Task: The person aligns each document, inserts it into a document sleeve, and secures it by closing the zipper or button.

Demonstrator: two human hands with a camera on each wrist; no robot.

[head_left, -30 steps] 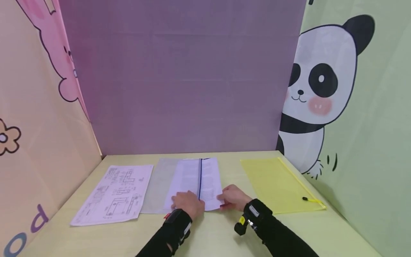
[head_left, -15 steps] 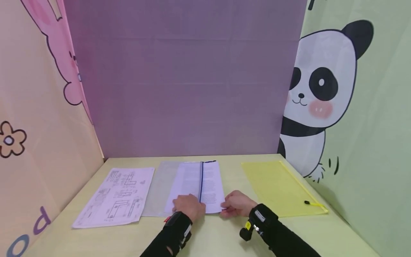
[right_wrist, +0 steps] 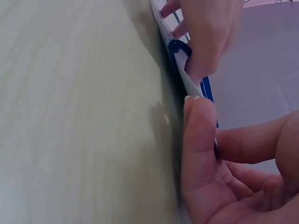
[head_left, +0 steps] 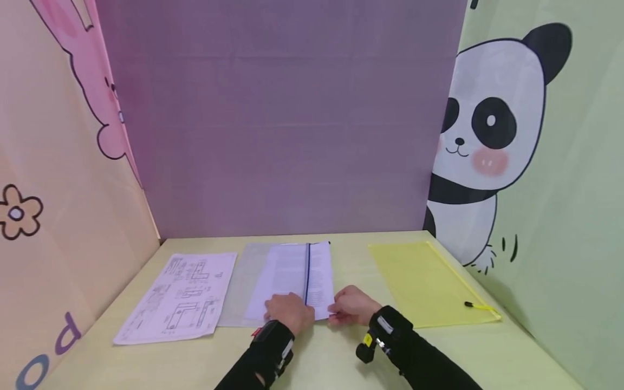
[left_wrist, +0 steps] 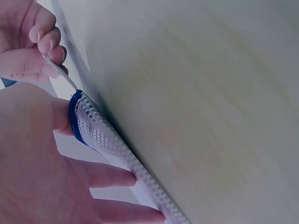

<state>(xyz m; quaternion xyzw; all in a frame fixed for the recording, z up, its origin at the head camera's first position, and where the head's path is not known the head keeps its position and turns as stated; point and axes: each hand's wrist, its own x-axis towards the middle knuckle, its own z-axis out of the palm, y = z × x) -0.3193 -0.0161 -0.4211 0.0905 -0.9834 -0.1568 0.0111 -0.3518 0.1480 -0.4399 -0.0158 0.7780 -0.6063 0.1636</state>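
Observation:
A clear mesh zipper pouch [head_left: 239, 287] lies mid-table, its blue-edged opening [head_left: 307, 271] facing right. White printed paper [head_left: 320, 276] sits partly inside, with a strip sticking out past the opening. My left hand [head_left: 290, 313] holds the pouch's near edge by the opening. In the left wrist view one digit is tucked behind the blue trim [left_wrist: 74, 116], while other fingers touch the white mesh [left_wrist: 98, 133]. My right hand [head_left: 355, 306] pinches the paper's near right corner between thumb and fingers; in the right wrist view the paper edge [right_wrist: 189, 86] runs from those fingers into the pouch.
To the left lies a sheet with technical drawings [head_left: 180, 298], its right edge beside the pouch. A yellow zipper pouch [head_left: 424, 287] with a black-tipped pull lies on the right. Partitions with cartoon prints and a purple panel [head_left: 287, 119] enclose the table [head_left: 312, 363].
The right hand shifts slightly right, then back left with the paper, and the strip outside the opening is now narrower. My left hand stays at the opening.

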